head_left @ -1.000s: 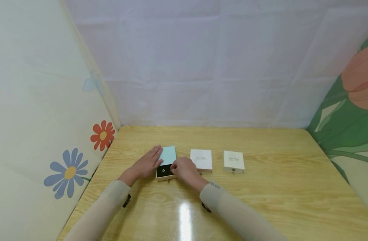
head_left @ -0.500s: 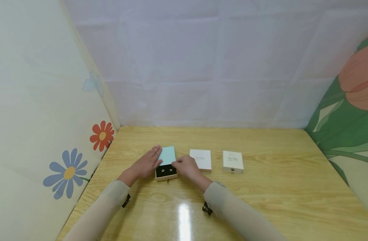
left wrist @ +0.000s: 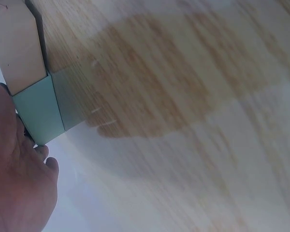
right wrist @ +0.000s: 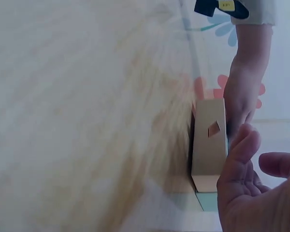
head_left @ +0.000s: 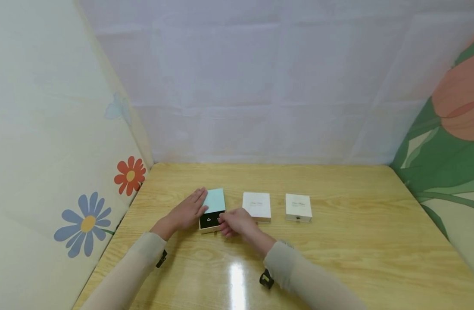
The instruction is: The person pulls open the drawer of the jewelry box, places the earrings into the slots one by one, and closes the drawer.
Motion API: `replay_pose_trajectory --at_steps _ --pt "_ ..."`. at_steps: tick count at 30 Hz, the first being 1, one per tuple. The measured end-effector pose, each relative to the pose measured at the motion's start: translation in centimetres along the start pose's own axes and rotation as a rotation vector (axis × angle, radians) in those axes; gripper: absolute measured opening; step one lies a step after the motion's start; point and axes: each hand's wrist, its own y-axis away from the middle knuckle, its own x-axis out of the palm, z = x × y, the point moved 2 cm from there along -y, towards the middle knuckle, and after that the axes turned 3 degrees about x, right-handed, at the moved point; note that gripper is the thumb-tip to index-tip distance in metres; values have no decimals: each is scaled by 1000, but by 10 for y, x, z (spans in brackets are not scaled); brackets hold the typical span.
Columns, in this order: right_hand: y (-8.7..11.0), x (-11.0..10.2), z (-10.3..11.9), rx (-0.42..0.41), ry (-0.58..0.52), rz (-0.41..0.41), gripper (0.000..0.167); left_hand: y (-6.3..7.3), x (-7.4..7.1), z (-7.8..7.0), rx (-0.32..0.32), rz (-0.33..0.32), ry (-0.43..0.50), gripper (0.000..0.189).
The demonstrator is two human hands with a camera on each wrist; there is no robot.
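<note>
On the table is a drawer-style jewelry box with a light-blue sleeve [head_left: 214,200] and its black-lined tray [head_left: 210,224] pulled out toward me. Two small earrings sit on the lining; the left earring [head_left: 208,219] is in full sight, the right one partly covered by my fingertips. My left hand [head_left: 184,213] rests along the sleeve's left side, fingers extended and thumb near its front edge. My right hand [head_left: 237,221] is at the tray's right side, fingers loosely bent. A gap shows between two of its digits in the right wrist view, beside the box's pale front [right wrist: 210,150].
To the right of the jewelry box lie a white box [head_left: 257,206] and a smaller cream box [head_left: 298,207], both with printed lids. The wooden table [head_left: 338,258] meets a pale backdrop [head_left: 237,86] at the back, with flower-printed panels at both sides.
My right hand first drew back from the tray to the sleeve's front right corner, uncovering both earrings. It is now back over the tray's right side. The left hand has stayed in place.
</note>
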Motion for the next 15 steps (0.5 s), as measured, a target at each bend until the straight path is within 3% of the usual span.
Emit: replay_pose_trajectory --at_steps 15 --pt "14 9 -21 45 -70 12 22 -1 3 2 -1 -5 1 65"
